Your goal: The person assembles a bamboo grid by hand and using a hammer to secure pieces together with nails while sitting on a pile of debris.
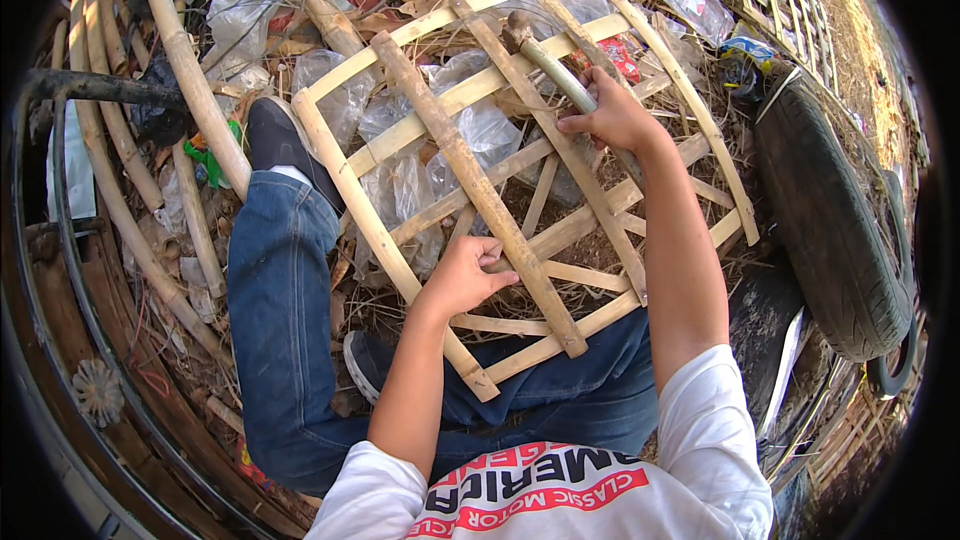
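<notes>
A woven lattice of flat bamboo strips (468, 180) lies tilted across my lap and lower legs. My left hand (460, 278) is closed on it near its lower middle, with fingers and thumb at the crossing of two strips. In my right hand (622, 120) is a hammer (553, 73), gripped round its pale, rod-like handle. Its brownish head is at the upper left end, over the far part of the lattice. The handle's lower end passes under my right wrist, partly hidden.
To the right stands a black tyre (840, 230). Long bamboo poles (180, 50) and a black metal frame (65, 170) are on the left. Crumpled clear plastic (480, 130) and dry litter cover the ground beneath. Another lattice (790, 2) lies at the far right.
</notes>
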Available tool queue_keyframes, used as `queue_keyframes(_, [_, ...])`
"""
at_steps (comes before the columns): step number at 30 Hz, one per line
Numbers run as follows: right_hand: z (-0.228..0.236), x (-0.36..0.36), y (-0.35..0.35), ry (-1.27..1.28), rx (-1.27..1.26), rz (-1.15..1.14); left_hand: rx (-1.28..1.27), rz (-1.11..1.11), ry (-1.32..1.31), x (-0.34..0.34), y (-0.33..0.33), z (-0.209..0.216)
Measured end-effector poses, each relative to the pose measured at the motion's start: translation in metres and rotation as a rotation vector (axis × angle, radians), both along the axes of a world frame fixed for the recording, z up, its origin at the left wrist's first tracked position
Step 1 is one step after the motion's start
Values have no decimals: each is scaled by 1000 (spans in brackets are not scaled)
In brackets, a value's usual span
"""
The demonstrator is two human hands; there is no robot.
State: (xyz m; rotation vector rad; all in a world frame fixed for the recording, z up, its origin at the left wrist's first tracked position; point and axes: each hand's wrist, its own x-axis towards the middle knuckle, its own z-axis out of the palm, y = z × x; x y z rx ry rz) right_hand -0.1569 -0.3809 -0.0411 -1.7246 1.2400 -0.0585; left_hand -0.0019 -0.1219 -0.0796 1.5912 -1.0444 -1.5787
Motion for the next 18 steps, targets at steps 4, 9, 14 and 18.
queue_keyframes(4, [-8,-3,-3,-6,20,0,-33,26,-11,-2,-2,2])
queue_keyframes(9, [-2,1,2,21,9,5,-15,3,-60,-1,-3,8])
queue_keyframes(14, [4,4,6,35,-31,-10,-19,30,-99,-3,0,7])
queue_keyframes(18, [0,3,4,11,-29,-16,-39,48,-84,-4,1,4])
